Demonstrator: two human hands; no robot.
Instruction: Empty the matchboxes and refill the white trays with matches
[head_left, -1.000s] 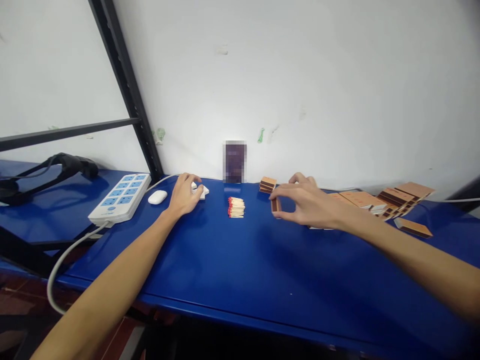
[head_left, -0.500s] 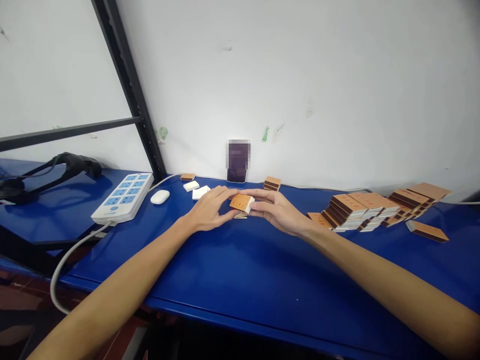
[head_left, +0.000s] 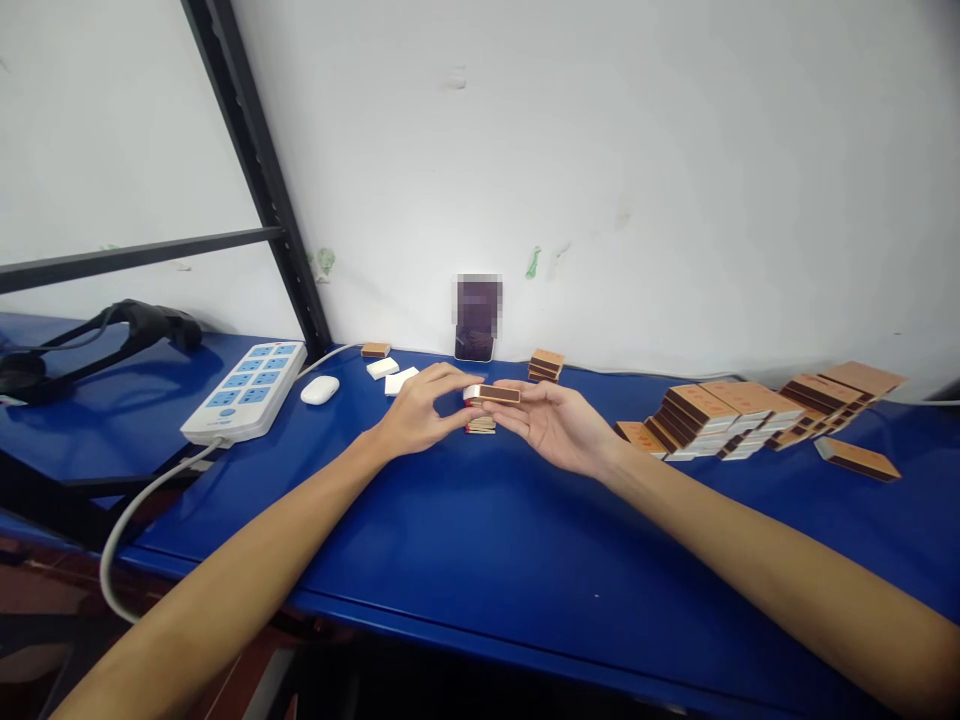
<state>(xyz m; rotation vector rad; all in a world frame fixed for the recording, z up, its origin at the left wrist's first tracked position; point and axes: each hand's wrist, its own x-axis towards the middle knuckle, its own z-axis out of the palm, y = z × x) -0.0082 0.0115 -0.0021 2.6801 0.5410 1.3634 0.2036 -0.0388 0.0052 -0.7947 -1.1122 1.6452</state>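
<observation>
Both my hands meet above the middle of the blue table [head_left: 480, 540]. My left hand [head_left: 416, 410] pinches the white inner tray end of a brown matchbox [head_left: 495, 394]. My right hand [head_left: 559, 425] grips the matchbox's brown sleeve from the other side, palm turned up. Just below the box, a small pile of red-tipped matches [head_left: 480, 425] lies on the table, partly hidden by my fingers. Two white inner trays [head_left: 394, 375] and one brown matchbox [head_left: 375, 351] lie to the left, behind my left hand.
Rows of stacked brown matchboxes [head_left: 750, 410] fill the right side, with a small stack [head_left: 546, 365] near the wall. A blurred dark card [head_left: 478, 317] leans on the wall. A white power strip [head_left: 244, 392], a white mouse-like object [head_left: 319, 390] and a black strap [head_left: 97, 335] are at the left.
My hands came together from either side at the match pile, holding one matchbox between them. Since half a second ago the box has tipped edge-on and risen slightly.
</observation>
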